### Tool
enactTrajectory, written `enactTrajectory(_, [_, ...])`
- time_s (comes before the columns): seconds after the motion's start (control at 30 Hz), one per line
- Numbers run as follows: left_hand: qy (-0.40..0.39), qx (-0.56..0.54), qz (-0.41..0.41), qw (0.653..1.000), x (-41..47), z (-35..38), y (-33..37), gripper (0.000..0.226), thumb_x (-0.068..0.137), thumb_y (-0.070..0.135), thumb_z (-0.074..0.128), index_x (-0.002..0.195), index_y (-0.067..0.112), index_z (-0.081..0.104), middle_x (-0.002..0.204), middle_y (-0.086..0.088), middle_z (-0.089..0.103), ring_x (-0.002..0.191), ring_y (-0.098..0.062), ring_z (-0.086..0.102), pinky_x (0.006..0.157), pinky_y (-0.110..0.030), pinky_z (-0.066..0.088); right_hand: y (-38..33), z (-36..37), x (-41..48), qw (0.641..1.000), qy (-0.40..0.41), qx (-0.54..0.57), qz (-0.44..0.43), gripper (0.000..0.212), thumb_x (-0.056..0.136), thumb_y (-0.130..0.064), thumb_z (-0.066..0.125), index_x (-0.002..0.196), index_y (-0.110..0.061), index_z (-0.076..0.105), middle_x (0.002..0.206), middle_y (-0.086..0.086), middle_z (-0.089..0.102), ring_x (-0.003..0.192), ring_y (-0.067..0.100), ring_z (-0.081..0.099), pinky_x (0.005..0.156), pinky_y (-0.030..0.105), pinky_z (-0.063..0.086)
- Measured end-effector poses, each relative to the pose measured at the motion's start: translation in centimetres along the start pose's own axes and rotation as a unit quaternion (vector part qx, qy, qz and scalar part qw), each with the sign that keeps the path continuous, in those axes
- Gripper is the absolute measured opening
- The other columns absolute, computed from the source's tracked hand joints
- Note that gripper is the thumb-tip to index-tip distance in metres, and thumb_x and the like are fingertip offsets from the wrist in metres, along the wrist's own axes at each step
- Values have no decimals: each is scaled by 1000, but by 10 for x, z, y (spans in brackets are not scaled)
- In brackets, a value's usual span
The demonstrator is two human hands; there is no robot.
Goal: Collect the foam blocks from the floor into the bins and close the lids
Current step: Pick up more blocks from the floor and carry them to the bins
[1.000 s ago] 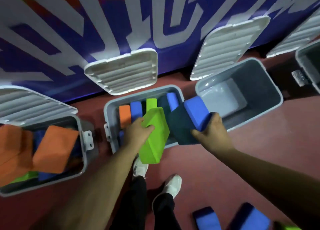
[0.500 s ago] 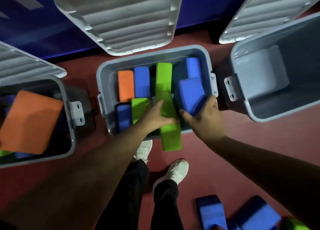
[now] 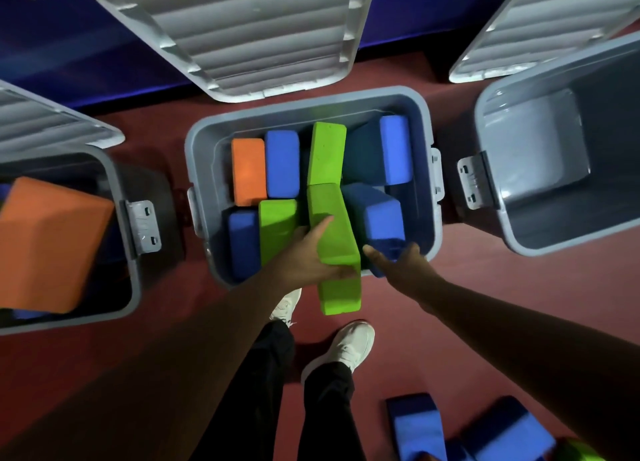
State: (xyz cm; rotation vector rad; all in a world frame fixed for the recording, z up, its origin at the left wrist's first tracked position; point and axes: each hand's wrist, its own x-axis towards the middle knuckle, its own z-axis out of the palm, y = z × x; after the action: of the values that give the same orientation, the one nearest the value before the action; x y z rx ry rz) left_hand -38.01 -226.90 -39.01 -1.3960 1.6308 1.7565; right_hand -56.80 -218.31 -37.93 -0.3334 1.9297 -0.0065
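The grey middle bin (image 3: 311, 95) stands open and holds several foam blocks: orange (image 3: 247, 171), blue (image 3: 282, 164), green (image 3: 327, 152) and more. My left hand (image 3: 308, 252) grips a long green block (image 3: 337, 249) that lies tilted over the bin's near rim, thumb on top. My right hand (image 3: 398, 264) holds the near end of a blue block (image 3: 382, 218) that stands inside the bin at its right front. Loose blue blocks (image 3: 415, 429) lie on the red floor at lower right.
A left bin (image 3: 135, 287) holds a big orange block (image 3: 52, 242). The right bin (image 3: 498, 225) has nothing inside. All lids (image 3: 242, 27) stand open against the blue wall. My shoes (image 3: 349, 342) stand just before the middle bin.
Both hands have brought their blocks down into the middle bin. The blue block has sunk below the rim and the green block has slid further in. The view has closed in.
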Motion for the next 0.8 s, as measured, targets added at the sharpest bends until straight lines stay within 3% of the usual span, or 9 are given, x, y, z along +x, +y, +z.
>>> enactTrajectory(0.1, [32, -41, 18, 998, -1, 1, 0, 110, 57, 67, 83, 150, 43, 29, 142, 12, 41, 126, -1, 44, 104, -26, 41, -4, 7, 9, 998, -25, 53, -6, 67, 68, -83, 60, 94, -22, 49, 107, 17, 51, 97, 34, 57, 86, 49, 54])
enactTrajectory(0.13, [48, -74, 13, 996, -2, 1, -1, 109, 55, 69, 82, 149, 41, 34, 138, 14, 49, 121, 1, 51, 102, -26, 46, -6, 8, 10, 998, -11, 54, -17, 65, 69, -82, 59, 88, -20, 49, 100, 14, 52, 99, 34, 55, 86, 48, 54])
enactTrajectory(0.23, [78, -158, 2, 984, -7, 1, 2, 92, 64, 60, 83, 143, 37, 44, 119, 20, 65, 103, 7, 63, 89, -21, 54, -11, 2, 9, 997, 18, 48, -64, 55, 85, -68, 54, 96, -14, 57, 91, -3, 53, 112, 30, 38, 94, 51, 49])
enactTrajectory(0.37, [154, -163, -6, 975, -7, 0, 11, 79, 61, 80, 64, 128, 38, 59, 113, 16, 69, 108, -5, 63, 97, -32, 50, -18, -14, -2, 982, 40, 47, -177, 38, 92, -60, 50, 103, -29, 69, 115, 8, 49, 108, 19, 49, 99, 29, 37])
enactTrajectory(0.43, [194, -214, -26, 957, -3, -1, 20, 70, 61, 88, 60, 111, 40, 67, 105, 9, 72, 104, -16, 67, 90, -44, 54, -20, -19, -8, 970, -10, 55, -236, 47, 87, -71, 46, 105, -33, 68, 112, 0, 53, 108, 12, 55, 99, 30, 41])
enactTrajectory(0.53, [202, -298, -52, 931, 3, -3, 31, 67, 60, 87, 63, 103, 37, 72, 99, 3, 74, 95, -21, 71, 78, -50, 60, -21, -30, -10, 937, -54, -15, -345, 74, 75, -81, 51, 130, -32, 54, 119, -7, 54, 112, 6, 53, 97, 26, 44])
enactTrajectory(0.67, [204, -228, -38, 951, 1, -5, 25, 62, 68, 89, 55, 101, 38, 71, 97, 1, 74, 92, -25, 71, 82, -55, 56, -21, -42, -4, 877, -56, -183, -442, 97, 64, -64, 77, 144, -27, 35, 129, -6, 46, 112, 13, 54, 93, 33, 48])
enactTrajectory(0.73, [194, -187, -21, 963, -7, -3, 22, 57, 76, 82, 52, 94, 30, 68, 81, -3, 74, 71, -26, 72, 72, -51, 58, -21, -47, -1, 852, -46, -220, -473, 94, 65, -54, 80, 143, -25, 36, 129, -5, 50, 106, 16, 59, 87, 35, 51])
enactTrajectory(0.8, [184, -161, -6, 970, -15, 2, 19, 54, 82, 75, 50, 89, 23, 63, 64, -10, 70, 55, -29, 68, 60, -45, 57, -20, -54, 0, 838, -63, -213, -499, 87, 65, -44, 79, 140, -24, 40, 125, -4, 56, 103, 14, 60, 84, 27, 48])
